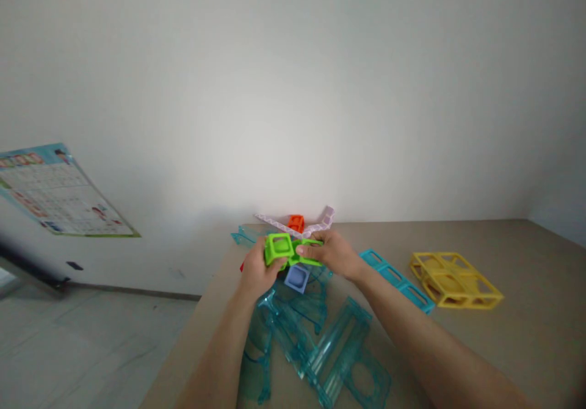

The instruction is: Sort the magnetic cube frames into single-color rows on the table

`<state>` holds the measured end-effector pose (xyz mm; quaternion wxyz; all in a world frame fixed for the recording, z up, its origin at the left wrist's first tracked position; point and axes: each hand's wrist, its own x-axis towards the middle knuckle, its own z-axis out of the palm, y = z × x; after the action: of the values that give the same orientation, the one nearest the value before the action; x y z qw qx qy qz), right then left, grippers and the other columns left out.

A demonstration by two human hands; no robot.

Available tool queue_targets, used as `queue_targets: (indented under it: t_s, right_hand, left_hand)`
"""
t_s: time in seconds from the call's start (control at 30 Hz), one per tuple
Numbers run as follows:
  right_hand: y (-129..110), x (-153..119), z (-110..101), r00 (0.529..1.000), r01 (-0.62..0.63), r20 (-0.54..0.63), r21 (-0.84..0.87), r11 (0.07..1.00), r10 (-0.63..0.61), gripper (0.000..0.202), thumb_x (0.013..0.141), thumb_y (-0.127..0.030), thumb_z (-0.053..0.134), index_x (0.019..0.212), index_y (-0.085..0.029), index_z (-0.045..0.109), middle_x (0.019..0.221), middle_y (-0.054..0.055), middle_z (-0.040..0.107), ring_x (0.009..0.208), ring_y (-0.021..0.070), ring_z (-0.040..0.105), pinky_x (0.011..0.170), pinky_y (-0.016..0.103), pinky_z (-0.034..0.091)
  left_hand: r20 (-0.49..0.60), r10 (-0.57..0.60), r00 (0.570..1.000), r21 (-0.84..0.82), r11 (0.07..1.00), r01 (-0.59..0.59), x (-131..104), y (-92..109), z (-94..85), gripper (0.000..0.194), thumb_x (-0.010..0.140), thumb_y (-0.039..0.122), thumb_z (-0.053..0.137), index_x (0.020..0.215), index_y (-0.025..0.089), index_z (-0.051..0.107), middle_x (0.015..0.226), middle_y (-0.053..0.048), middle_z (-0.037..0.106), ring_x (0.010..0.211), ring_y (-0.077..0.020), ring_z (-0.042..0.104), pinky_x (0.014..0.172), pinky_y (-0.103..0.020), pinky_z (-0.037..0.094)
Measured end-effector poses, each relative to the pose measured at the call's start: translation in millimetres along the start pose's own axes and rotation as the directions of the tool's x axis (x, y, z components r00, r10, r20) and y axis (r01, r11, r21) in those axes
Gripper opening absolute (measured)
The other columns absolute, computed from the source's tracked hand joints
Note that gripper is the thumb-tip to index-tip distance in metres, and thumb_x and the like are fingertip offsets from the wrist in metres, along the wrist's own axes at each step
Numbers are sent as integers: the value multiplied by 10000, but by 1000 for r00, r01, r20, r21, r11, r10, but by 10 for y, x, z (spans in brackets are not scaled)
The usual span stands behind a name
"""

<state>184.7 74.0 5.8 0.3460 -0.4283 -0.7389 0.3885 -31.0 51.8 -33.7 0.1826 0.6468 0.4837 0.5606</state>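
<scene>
Bright green plastic frame pieces (pixel 280 246) are held up over the table's far left part. My left hand (pixel 259 268) is closed round their left side, with the thumb below. On the right side, my right hand (pixel 333 253) pinches a green part between thumb and fingers. Just beneath the green pieces is a pale blue-violet square piece (pixel 297 278). Behind my hands lie a pink patterned V-shaped strip (pixel 327 218) and an orange-red block (pixel 296 223).
Clear teal plastic parts (pixel 320 348) spread between my forearms. A blue ladder-like frame (pixel 398 279) and yellow frames (pixel 458 281) lie on the table (pixel 517 336) at the right. A white wall (pixel 293 91) rises behind; a poster (pixel 64 192) hangs at the left.
</scene>
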Motion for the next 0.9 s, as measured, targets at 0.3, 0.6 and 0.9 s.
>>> queue_targets:
  t_s: [0.3,0.6,0.9]
  right_hand:
    - [17,-27,38,993,26,-105,-309,951,-62,171,767,-227,665,915,-159,611,801,29,641,715,164,549,622,246,341]
    - [-10,-98,73,987,154,13,-415,897,-163,334,848,-306,658,1147,-159,635,1150,121,656,1069,254,595,918,335,416]
    - [97,-58,115,980,154,-46,-449,880,-195,331,883,-353,635,1159,-169,638,1189,125,659,1117,246,600,961,335,423]
  left_hand:
    - [-223,-158,962,-130,983,131,51,-54,8,329,834,381,646,1113,221,574,1005,-44,641,891,-186,626,775,-253,492]
    - [-38,-460,887,-361,834,417,83,9,-83,730,693,352,768,1364,232,504,706,-4,719,470,-136,590,442,-207,433]
    - [21,-670,742,-637,564,527,113,81,-142,315,742,422,692,833,122,724,643,-15,673,491,-123,601,458,-208,447]
